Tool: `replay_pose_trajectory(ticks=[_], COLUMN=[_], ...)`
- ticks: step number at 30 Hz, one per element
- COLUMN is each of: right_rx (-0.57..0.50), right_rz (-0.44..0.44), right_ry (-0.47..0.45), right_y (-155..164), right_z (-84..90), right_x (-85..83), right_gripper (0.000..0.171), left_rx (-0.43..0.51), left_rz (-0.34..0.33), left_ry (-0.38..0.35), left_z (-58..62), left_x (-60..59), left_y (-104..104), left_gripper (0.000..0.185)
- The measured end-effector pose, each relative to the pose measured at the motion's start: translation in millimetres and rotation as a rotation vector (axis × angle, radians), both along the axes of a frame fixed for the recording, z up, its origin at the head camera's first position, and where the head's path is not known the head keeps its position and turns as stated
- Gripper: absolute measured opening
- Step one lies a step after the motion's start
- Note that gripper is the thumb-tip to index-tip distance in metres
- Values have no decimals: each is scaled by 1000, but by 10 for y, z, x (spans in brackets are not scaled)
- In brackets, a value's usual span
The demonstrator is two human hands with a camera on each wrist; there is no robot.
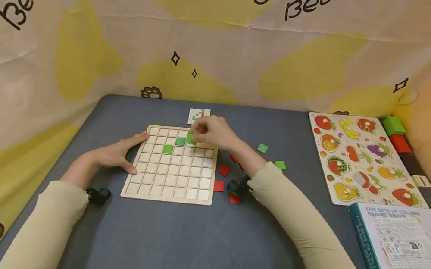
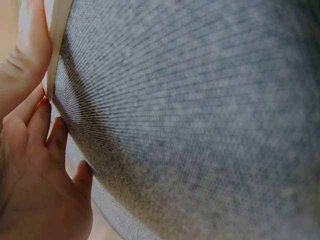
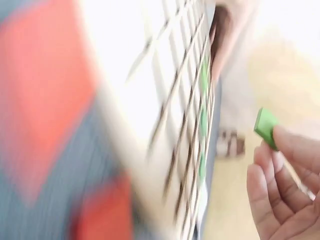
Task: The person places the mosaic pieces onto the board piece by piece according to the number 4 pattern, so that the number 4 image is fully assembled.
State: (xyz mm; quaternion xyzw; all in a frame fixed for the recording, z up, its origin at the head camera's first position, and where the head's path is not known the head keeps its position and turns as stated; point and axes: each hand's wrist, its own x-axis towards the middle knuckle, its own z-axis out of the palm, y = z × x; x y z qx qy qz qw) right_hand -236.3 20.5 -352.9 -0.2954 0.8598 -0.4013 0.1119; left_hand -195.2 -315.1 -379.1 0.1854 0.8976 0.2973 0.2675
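The right hand (image 1: 211, 133) pinches a green square tile (image 1: 191, 138) just above the upper rows of the wooden grid board (image 1: 171, 186), near two green tiles (image 1: 174, 145) already seated in cells. The left hand (image 1: 118, 154) lies flat with relaxed fingers against the board's left edge on the grey surface (image 1: 174, 243). The tile looks tilted; lowered askew, it could catch on a cell wall or nudge a seated tile. The sleeve (image 1: 290, 202) passes over loose red tiles (image 1: 223, 170) and could drag them.
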Motion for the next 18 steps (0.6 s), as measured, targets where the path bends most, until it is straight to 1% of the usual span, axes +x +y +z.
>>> replay_pose_trajectory(ticks=[3,5,9,13,18], right_rx=[-18,-6,53,122,181], right_rz=[-4,-21,-56,-67,-67], right_ry=[-30,-44,-19,40,59], right_y=[-347,-549,-857,-1026,-1110], right_z=[-49,-74,-132,-185,-238], right_x=[57,100,163,213,264], right_gripper=[15,17,16,11,6], left_rx=[5,8,14,25,19], left_rz=[5,10,10,11,17], left_ry=[-6,-10,-11,-16,-20], left_z=[-6,-7,1,15,17], left_x=[-2,-5,-8,-2,5], left_y=[3,1,7,24,24], left_gripper=[125,125,124,123,123])
